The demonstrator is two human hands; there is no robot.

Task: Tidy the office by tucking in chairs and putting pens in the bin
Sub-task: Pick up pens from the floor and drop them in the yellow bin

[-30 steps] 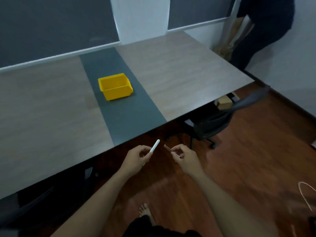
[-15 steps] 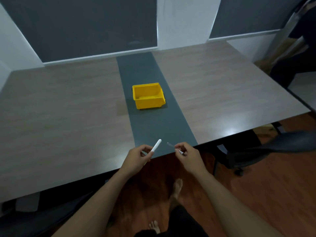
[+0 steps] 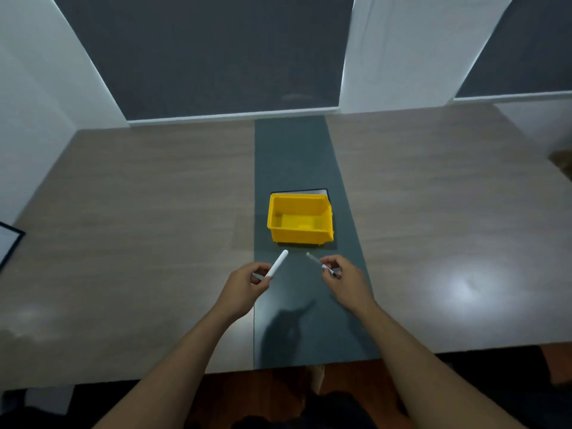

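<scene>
left hand (image 3: 247,281) pinches white pen (image 3: 278,263) | right hand (image 3: 343,278) pinches thin dark pen (image 3: 322,265) | both pens slant, tips toward each other | yellow bin (image 3: 299,218) empty, just ahead, between both hands, right hand maybe a bit nearer

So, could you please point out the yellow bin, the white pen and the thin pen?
yellow bin (image 3: 298,237): head view, front outer wall.
white pen (image 3: 279,263): head view, middle of barrel, above left hand.
thin pen (image 3: 313,258): head view, exposed shaft beyond right hand.

Dim, soft-focus room; glare on desk (image 3: 464,289); wide-angle bowing.
</scene>
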